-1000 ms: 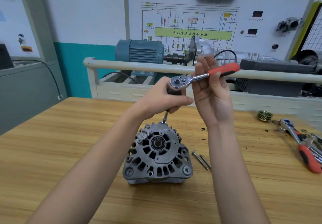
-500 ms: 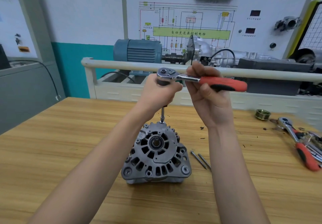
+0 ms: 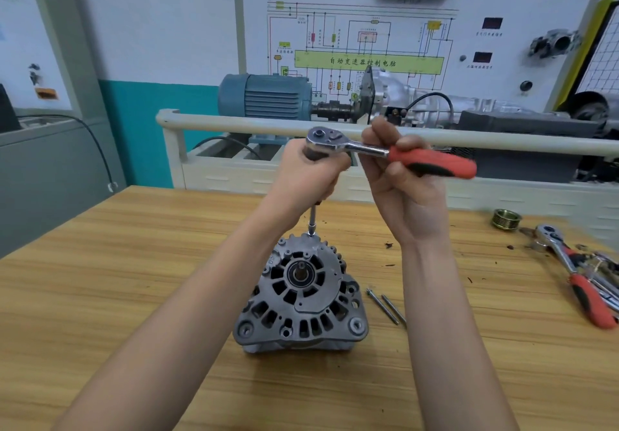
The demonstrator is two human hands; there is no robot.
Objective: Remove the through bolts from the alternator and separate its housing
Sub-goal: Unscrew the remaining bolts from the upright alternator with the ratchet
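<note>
Centrally on the bench point(image 3: 100, 296) stands the alternator point(image 3: 301, 293); at its 12 o'clock, left hand point(image 3: 308, 176) fingers wrap the extension point(image 3: 313, 219), right hand point(image 3: 405, 189) pinching the ratchet point(image 3: 385, 152). Loose bolts point(image 3: 385, 306) lie at 3 o'clock.

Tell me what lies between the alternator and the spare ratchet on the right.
Two loose bolts lie beside the alternator; past them bare wooden table with dark specks up to the spare ratchet. Head view.

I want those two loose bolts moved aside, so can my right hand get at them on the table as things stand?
Probably yes, once it lets go. The right hand grips the ratchet handle above the alternator. The two loose bolts lie in the open on the table just right of the alternator, with nothing over them.
</note>
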